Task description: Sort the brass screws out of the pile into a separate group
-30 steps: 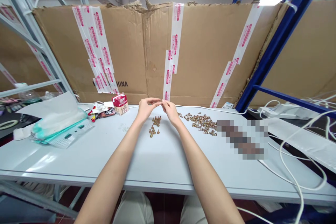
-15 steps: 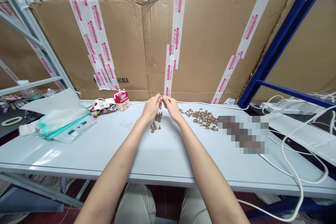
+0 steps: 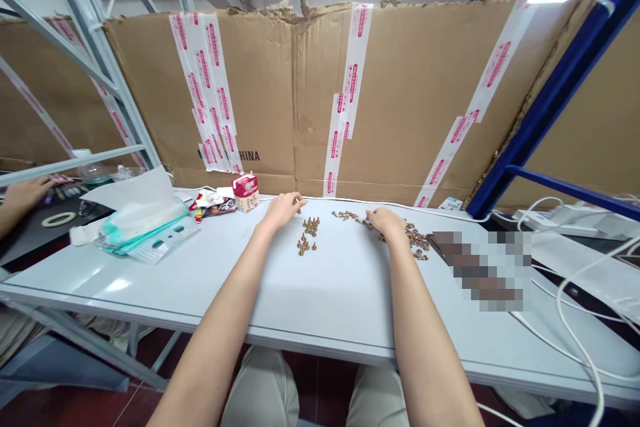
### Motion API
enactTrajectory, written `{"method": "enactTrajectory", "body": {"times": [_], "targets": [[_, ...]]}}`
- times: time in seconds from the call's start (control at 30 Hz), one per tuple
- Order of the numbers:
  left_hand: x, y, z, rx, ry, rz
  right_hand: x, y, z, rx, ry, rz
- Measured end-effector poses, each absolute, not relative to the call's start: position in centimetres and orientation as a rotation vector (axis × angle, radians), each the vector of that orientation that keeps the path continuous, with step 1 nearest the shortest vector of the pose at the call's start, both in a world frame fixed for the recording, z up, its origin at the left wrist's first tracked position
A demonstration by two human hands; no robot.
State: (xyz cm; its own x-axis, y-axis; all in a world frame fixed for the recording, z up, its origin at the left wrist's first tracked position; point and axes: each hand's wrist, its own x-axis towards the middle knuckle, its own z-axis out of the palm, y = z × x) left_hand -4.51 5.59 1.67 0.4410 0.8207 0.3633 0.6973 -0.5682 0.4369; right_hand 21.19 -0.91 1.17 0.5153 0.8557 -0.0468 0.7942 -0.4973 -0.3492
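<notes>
Beside the left hand [image 3: 284, 211] stand brassy screws [image 3: 311, 227]; under the right hand [image 3: 387, 221], a pile [image 3: 417, 238]; grips unclear.

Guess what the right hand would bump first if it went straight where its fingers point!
Probably the strung-out small metal pieces, just left of the right hand. I can't tell its height, so it might pass over them.

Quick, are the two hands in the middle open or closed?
Left hand: partly curled near the small screw group; holding anything, can't tell.
Right hand: at the bigger screw pile; can't tell.
</notes>
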Motion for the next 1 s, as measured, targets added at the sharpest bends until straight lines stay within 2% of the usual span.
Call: {"method": "enactTrajectory", "body": {"times": [0.07,0.13,0.3,0.37,0.67,1.0], "targets": [[-6.1,6.3,1.4,2.46,1.294,0.68,21.2,-1.2,1.4,-2.583,-1.323,0.171],[-7.9,6.7,1.2,2.455,1.215,0.556,20.4,-1.3,2.0,-2.463,-1.456,0.124],[-12.5,5.1,0.5,2.496,0.957,0.319,16.5,-1.2,3.3,-1.608,-2.165,0.7],[-13.7,4.0,0.1,2.517,0.93,0.302,14.8,-0.9,2.8,-1.485,-2.305,0.855],[-13.1,2.1,-1.4,2.607,1.049,0.494,12.5,1.2,-1.4,-1.433,-2.405,0.953],[-12.1,0.8,-0.9,2.798,1.09,0.472,13.4,0.7,-0.9,-1.508,-2.26,1.031]]}}
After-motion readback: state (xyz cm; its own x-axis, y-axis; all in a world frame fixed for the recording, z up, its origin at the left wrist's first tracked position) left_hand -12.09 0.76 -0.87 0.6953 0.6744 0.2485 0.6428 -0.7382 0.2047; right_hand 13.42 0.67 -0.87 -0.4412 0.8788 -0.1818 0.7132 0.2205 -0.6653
